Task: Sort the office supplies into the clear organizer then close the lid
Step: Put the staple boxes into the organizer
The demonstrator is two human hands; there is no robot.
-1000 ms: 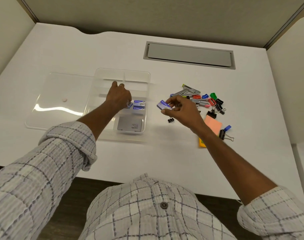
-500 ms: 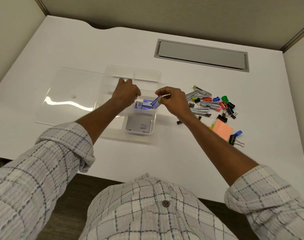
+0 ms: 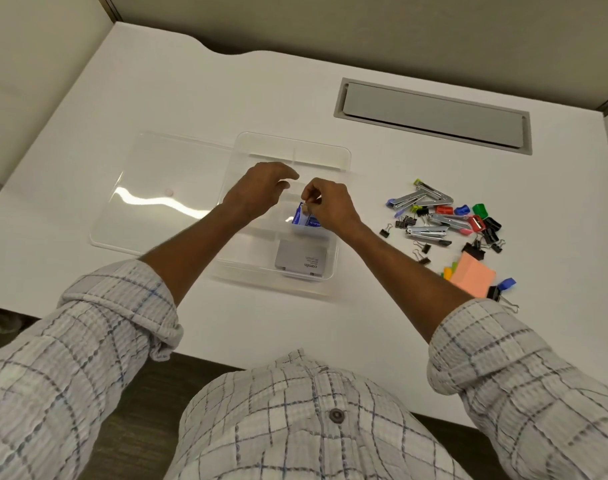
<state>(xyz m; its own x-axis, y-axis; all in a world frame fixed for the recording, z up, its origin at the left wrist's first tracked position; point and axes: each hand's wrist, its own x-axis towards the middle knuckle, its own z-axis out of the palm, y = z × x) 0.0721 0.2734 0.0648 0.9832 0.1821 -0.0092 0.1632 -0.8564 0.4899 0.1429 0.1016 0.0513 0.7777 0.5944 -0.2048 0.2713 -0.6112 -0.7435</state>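
The clear organizer stands mid-table, and its lid lies flat to its left. My right hand pinches a small blue staple box, tilted on edge among other blue boxes in the middle right compartment. My left hand hovers over the organizer's middle with its fingers loosely curled and nothing in them. A grey box lies in the front right compartment. Loose supplies sit to the right: metal staplers, several black binder clips and an orange sticky-note pad.
A grey cable hatch is set into the table at the back right. Coloured plastic clips mix into the pile. A black clip with a blue tab lies close to my right sleeve. Partition walls enclose the table on three sides.
My right hand carried the blue box from the pile side leftward into the organizer's middle right compartment. My left hand lifted off the boxes there and now hovers.
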